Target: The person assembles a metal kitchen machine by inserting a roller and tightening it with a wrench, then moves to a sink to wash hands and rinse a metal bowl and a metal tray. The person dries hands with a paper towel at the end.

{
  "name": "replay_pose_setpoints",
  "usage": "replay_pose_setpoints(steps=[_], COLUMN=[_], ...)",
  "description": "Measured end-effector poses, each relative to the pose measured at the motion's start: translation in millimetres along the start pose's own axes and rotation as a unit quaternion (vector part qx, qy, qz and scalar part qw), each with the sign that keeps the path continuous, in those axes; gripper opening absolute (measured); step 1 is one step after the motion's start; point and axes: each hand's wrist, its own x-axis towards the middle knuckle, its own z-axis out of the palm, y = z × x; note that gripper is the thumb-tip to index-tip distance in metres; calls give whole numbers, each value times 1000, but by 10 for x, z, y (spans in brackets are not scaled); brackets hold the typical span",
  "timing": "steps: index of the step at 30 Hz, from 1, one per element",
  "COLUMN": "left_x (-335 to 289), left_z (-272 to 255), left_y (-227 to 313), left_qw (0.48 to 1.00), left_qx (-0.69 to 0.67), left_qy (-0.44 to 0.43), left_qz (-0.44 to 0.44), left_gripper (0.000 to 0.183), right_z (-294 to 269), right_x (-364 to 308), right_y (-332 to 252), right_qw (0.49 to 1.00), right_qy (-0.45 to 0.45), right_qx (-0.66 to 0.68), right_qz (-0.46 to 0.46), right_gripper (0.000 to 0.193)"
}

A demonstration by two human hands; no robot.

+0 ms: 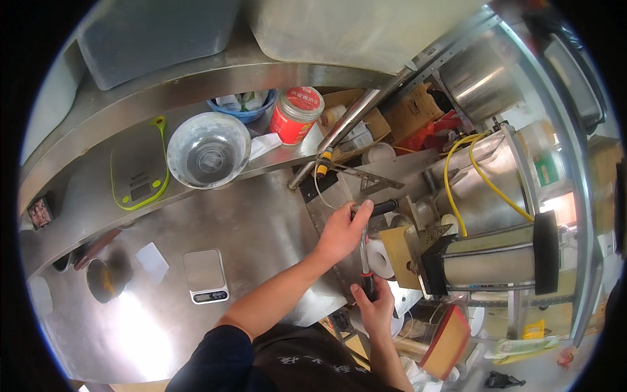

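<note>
My left hand (341,233) is closed at the left end of a black cylindrical handle (385,207) on the metal machine (493,258) to the right. My right hand (376,306) is wrapped round the red and black grip of a hand tool (368,285). From that grip a silver shaft runs up toward my left hand. The tool's upper end is hidden by my left fingers, so its exact kind does not show. A white paper roll (379,259) is just right of the shaft.
A small digital scale (204,272) and a white card (152,262) lie on the steel counter (261,228). On the shelf behind are a metal bowl (208,151), a red tub (294,117) and a green-edged scale (140,171). Yellow hoses (450,179) hang at the right.
</note>
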Motion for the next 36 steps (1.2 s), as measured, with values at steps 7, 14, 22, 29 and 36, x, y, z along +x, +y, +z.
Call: replay_pose_setpoints(steps=[7, 14, 22, 29, 36], left_x=[178, 223, 204, 290, 249], left_z=[210, 259, 309, 205, 186], left_y=[-7, 44, 150, 88, 38], left_qw=[944, 910, 895, 978, 965], left_qx=[-320, -411, -443, -194, -79], left_qy=[21, -40, -26, -14, 10], left_qz=[82, -31, -47, 71, 250], left_gripper=[56, 52, 52, 50, 43], right_z=[-164, -378, -193, 640, 1432], right_x=[-118, -301, -145, 544, 1301], right_y=[-187, -634, -197, 1002, 1134], right_qw=[996, 962, 936, 996, 982], right_qy=[31, 83, 14, -25, -109], right_qx=[19, -260, -351, -72, 105], right_qz=[82, -24, 1, 37, -114], right_gripper=[35, 35, 32, 33, 18])
